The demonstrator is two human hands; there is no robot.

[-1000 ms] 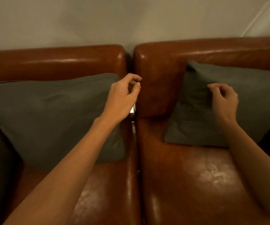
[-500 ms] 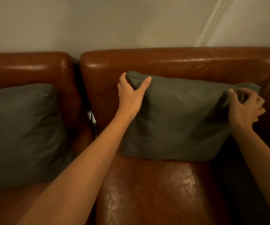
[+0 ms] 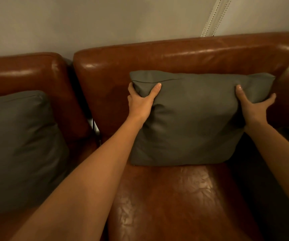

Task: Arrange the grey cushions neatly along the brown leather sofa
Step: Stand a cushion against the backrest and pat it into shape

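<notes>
1. The right cushion (image 3: 189,122) stands upright on the sofa (image 3: 175,197) seat, leaning on the backrest (image 3: 175,56).
2. The left hand (image 3: 141,101) grips its upper left corner: thumb on the front, fingers curled behind the edge.
3. The right hand (image 3: 254,105) grips the upper right corner the same way, thumb in front, fingers wrapped behind.
4. The left cushion (image 3: 18,145) leans on the neighbouring seat, untouched.
5. A beaded cord (image 3: 211,16) hangs on the wall.
</notes>
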